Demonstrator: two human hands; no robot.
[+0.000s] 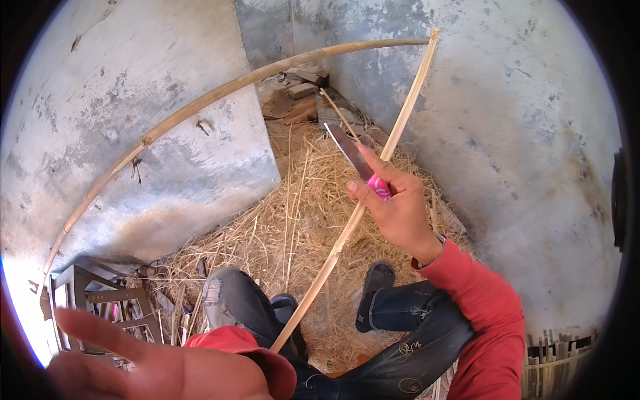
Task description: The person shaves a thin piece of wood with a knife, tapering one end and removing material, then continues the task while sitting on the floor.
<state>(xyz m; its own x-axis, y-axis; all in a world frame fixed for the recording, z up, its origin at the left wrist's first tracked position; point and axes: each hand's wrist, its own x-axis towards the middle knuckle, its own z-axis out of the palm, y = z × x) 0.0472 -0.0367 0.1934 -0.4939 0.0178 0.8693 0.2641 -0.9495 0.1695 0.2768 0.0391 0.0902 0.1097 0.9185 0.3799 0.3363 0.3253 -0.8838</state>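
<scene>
Presently, the split bamboo strip (319, 281) slants up from my left sleeve (279, 375), passing under my right hand (403, 208). Risk: a slipping knife (351, 153) could nick fingers. Strip looks pale, narrow, nearly straight. My right hand clamps the knife; my left hand (163, 373) spreads open, apart. Beyond: curved pole (200, 102) meeting the strip's top, loose straw (263, 223).

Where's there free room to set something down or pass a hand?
On the shavings, between the bamboo strip and the right shoe. A hand might pass between the right hand and the right wall; depth is hard to judge. Crowded: the middle, by knife and strip; lower left, by left hand, left knee and dark frame.
</scene>
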